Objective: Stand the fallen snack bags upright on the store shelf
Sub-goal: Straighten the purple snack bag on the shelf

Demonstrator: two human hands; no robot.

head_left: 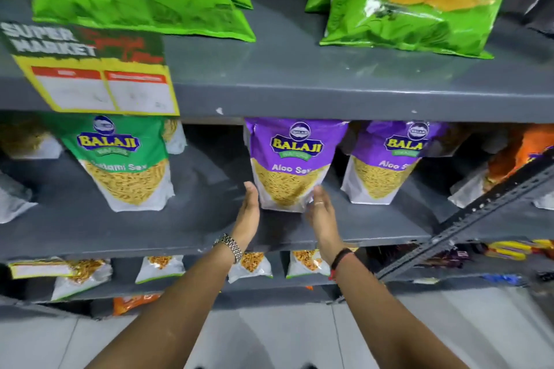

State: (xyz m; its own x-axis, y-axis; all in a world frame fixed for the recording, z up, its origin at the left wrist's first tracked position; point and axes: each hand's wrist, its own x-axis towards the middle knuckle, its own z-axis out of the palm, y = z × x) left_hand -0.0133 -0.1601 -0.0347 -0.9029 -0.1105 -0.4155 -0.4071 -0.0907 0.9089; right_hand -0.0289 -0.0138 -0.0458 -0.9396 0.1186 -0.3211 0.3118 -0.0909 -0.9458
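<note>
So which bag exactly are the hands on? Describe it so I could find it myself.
Look at the middle grey shelf, below the yellow price sign. Two purple bags stand there side by side; it is the left purple bag, with the left hand and right hand flanking its base. The right purple bag stands untouched.

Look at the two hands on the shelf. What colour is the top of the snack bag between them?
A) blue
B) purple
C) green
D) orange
B: the left hand and the right hand sit on either side of the bottom of the purple Aloo Sev bag, which stands upright on the grey shelf.
</note>
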